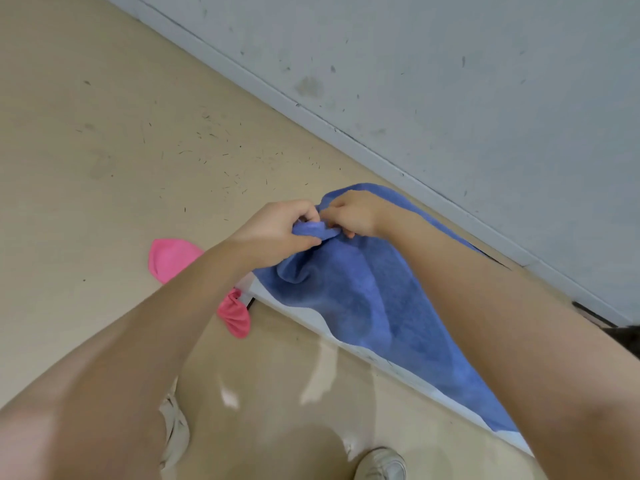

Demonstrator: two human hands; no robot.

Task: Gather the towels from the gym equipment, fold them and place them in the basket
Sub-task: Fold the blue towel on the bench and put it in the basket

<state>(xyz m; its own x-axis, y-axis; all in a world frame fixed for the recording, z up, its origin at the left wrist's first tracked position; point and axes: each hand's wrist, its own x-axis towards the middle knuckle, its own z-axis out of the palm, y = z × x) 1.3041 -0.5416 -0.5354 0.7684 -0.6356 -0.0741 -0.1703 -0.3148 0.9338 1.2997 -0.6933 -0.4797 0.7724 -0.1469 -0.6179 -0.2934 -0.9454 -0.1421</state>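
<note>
A blue towel (360,292) hangs in front of me, bunched at its top edge. My left hand (277,226) grips that bunched edge from the left. My right hand (353,214) pinches the same edge right beside it, the two hands almost touching. The towel drapes down and to the right over a white surface (311,315), part of which it hides. A pink towel (173,259) shows behind my left forearm, one part above the arm and another lobe (237,315) below it. No basket is in view.
Beige floor (104,150) with scattered dark specks spreads to the left. A grey wall (450,81) with a baseboard runs diagonally across the upper right. My white shoe (381,464) stands on the floor at the bottom.
</note>
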